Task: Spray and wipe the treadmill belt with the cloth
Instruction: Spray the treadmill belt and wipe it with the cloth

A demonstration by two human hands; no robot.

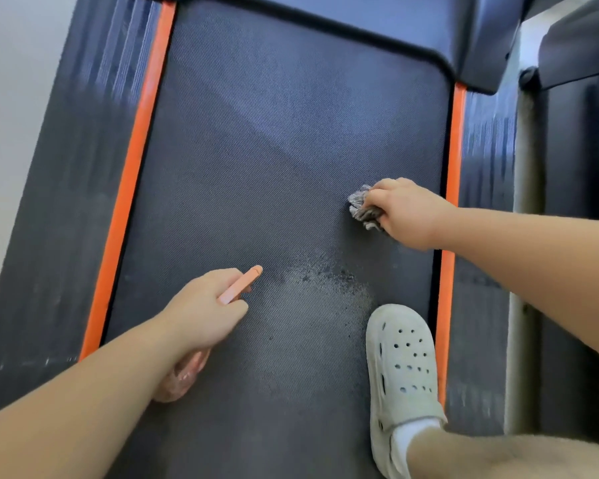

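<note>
Right hand point(407, 212) fingers grip cloth point(362, 207); left hand point(204, 309) grips spray bottle point(239, 285)

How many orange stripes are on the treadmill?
2: the left stripe runs along the belt's left edge; the right stripe along its right edge, partly hidden by the right arm.

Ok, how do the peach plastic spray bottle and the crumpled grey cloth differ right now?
The peach plastic spray bottle looks smooth and rigid; the crumpled grey cloth is soft and bunched. The left hand holds the bottle by the wet patch; the right hand presses the cloth on the dark treadmill belt farther up. Both are gripped.
</note>
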